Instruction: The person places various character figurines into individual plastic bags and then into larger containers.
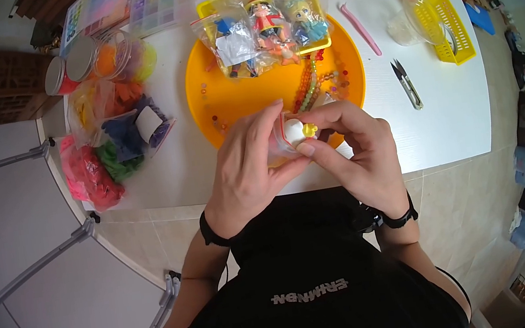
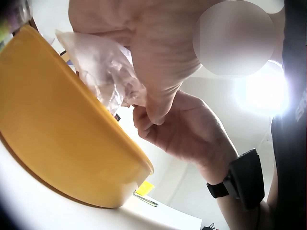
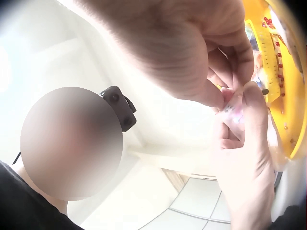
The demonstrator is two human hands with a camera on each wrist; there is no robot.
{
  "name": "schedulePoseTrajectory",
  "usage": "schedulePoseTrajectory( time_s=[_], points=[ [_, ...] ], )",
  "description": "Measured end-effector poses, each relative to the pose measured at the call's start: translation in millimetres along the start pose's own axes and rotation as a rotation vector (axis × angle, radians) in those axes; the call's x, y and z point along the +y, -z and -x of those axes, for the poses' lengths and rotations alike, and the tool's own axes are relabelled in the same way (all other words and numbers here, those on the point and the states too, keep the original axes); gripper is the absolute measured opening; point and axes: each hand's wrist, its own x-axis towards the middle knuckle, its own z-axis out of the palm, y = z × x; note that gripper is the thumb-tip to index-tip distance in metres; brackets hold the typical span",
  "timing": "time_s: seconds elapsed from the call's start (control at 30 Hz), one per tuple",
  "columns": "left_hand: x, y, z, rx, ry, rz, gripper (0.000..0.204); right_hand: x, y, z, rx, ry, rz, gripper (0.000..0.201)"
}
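Over the front of the orange basin (image 1: 207,114), my left hand (image 1: 241,157) grips a clear zip bag (image 1: 279,150) with a red seal line. At the bag's mouth sits a small figurine (image 1: 294,132) with a rounded white top and a yellow piece on it. Thumb and fingers of my right hand (image 1: 366,155) pinch the figurine beside that yellow piece. The left wrist view shows the crinkled bag (image 2: 108,69) hanging beside the basin's rim. Most of the figurine is hidden by the bag and fingers.
A yellow basket (image 1: 322,16) of bagged figurines, including a red-clothed doll (image 1: 267,24), rests on the basin. Bead strings (image 1: 309,89) lie inside. Thread snips (image 1: 407,85) and a pink tool (image 1: 361,30) are at right; jars (image 1: 80,59) and coloured bags (image 1: 94,172) at left.
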Motion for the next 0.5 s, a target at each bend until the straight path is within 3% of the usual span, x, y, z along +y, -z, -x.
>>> schedulePoseTrajectory(
  time_s=[0.27,0.37,0.5],
  points=[
    [0,-4,3,0.007,-0.037,0.027,0.076,17,0,-8,-0.089,0.102,0.014,0.019],
    [-3,-7,4,0.015,-0.042,0.035,0.076,18,-7,-6,-0.031,0.100,0.019,0.019],
    [-4,-10,5,0.034,-0.056,0.036,0.077,19,-12,-3,-0.045,-0.050,-0.089,0.018]
  ],
)
